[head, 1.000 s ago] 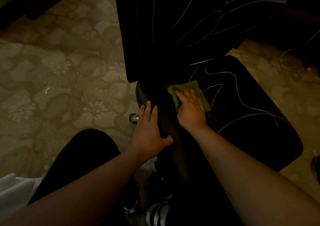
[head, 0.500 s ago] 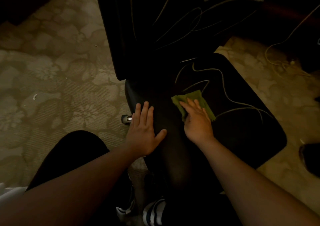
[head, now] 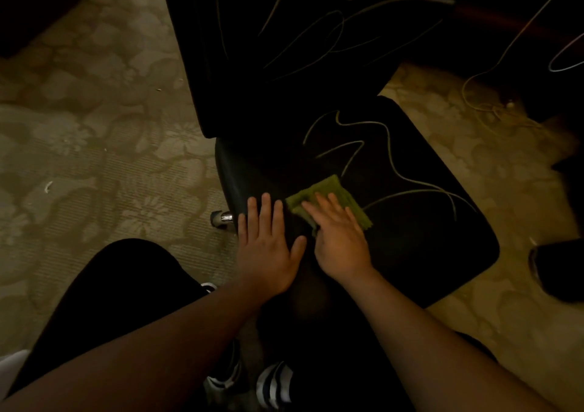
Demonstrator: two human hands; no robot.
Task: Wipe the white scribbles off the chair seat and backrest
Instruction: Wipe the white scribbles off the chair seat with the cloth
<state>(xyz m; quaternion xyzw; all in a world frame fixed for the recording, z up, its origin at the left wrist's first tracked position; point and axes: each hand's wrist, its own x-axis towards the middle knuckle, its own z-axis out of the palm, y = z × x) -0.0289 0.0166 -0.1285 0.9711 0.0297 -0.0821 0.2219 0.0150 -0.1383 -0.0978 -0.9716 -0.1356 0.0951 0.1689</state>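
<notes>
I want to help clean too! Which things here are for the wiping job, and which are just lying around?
For the job:
green cloth under the right hand
chair seat with white scribbles
backrest
left hand, flat on the seat

Just lying around:
cable on the floor
chair wheel
dark shoe
patterned carpet

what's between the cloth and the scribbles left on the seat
Nothing visible. The green cloth lies flat under the right hand, and the white scribbles run across bare black seat just beyond it.
</notes>
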